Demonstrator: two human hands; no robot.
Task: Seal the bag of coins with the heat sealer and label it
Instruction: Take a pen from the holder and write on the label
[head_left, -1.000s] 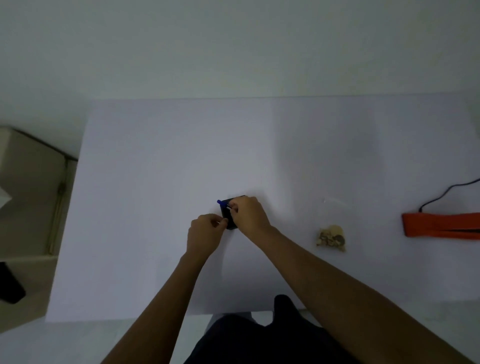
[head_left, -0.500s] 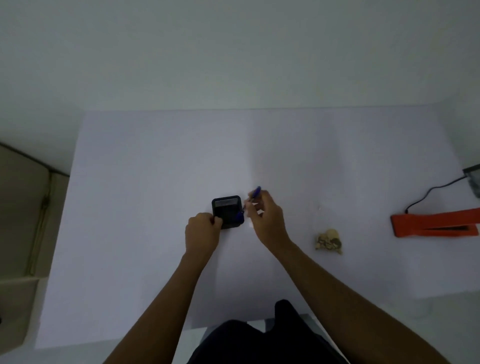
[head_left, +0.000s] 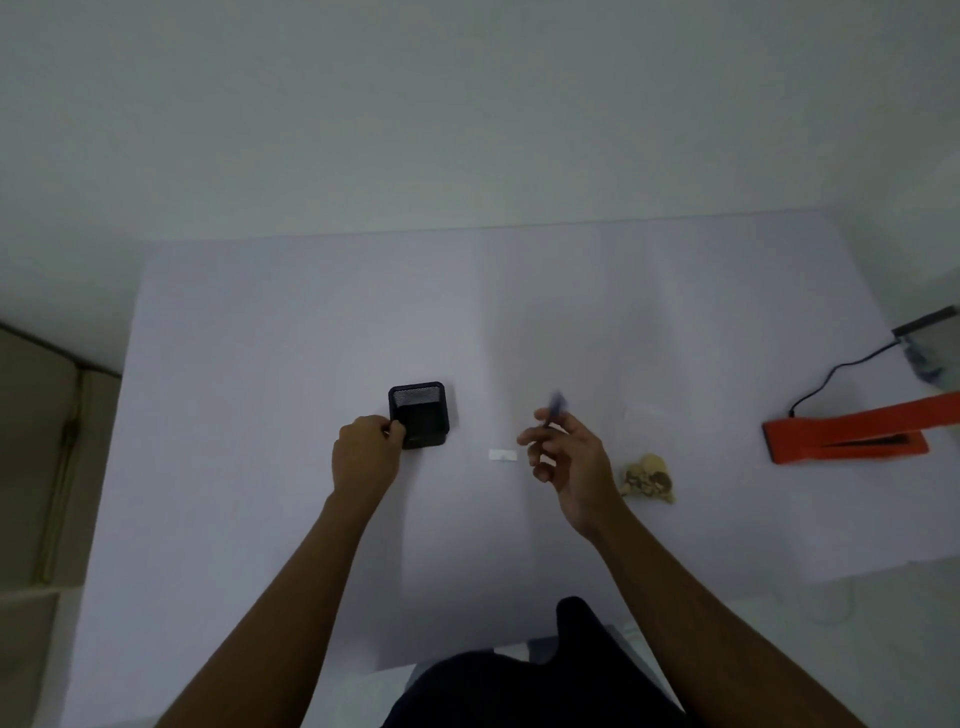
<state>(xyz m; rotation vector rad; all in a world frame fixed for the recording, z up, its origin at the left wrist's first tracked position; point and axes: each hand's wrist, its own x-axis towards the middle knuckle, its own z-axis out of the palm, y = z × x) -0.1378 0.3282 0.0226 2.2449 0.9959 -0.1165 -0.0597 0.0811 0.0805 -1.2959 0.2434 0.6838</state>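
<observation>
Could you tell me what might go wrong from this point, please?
The small white label lies loose on the white table, so the right hand lifting the blue pen could brush it away. The clear bag of coins sits near that wrist and might get nudged.

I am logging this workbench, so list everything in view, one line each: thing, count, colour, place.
table: one, white, fills the middle of the view
pen holder: one, black mesh, left of centre
label: one, white strip, flat on the table between the hands
bag of coins: one, clear with golden coins, right of the right hand
heat sealer: one, orange, far right, black cord attached
pen: one, blue, blurred, in the right hand
left hand: holds the pen holder's side
right hand: raised, pinches the pen
</observation>
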